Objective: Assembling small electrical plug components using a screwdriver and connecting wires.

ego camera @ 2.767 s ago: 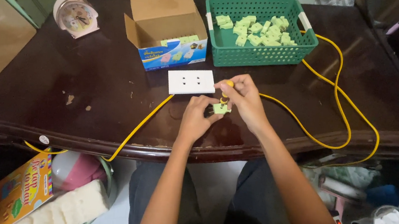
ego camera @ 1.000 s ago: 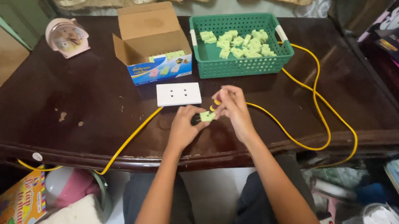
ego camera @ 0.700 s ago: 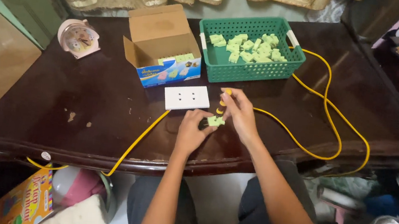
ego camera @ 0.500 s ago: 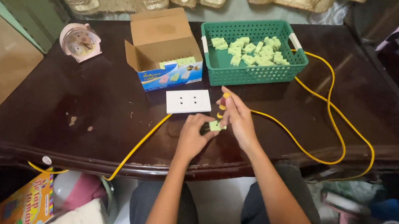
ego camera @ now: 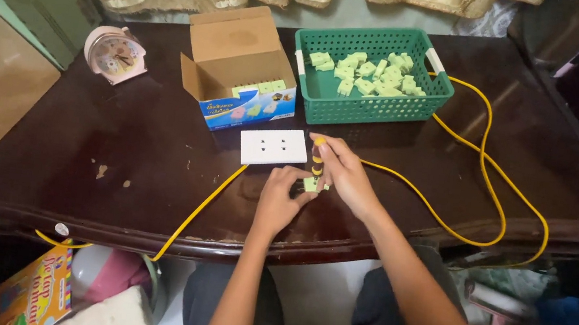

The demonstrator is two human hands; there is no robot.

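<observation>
part: small pale-green plastic block (ego camera: 312,184), on dark polished wooden table (ego camera: 158,169) near front edge, just below white outlet plate
left hand (ego camera: 279,201): fingers closed on the green block, pinning it to the table from the left
right hand (ego camera: 343,172): wrapped tight around yellow-and-black-handled screwdriver (ego camera: 317,157), held near upright, tip down at the green block
outlet plate: white rectangular plastic faceplate with two socket pairs (ego camera: 274,146), flat on table, just above the hands, apart from them
cable: long yellow cord (ego camera: 483,155), passes under the hands, loops right past the basket, left end drops over the table's front edge
basket: green perforated plastic basket (ego camera: 376,107), behind the hands, holds a heap of more pale-green blocks (ego camera: 368,73)
box: open cardboard carton with blue printed front (ego camera: 238,69), left of basket, touching or nearly; cannot tell which
clock: small pink round alarm clock (ego camera: 114,55), far left rear, well apart from the hands
below table: colourful printed box (ego camera: 27,292) on floor at left
</observation>
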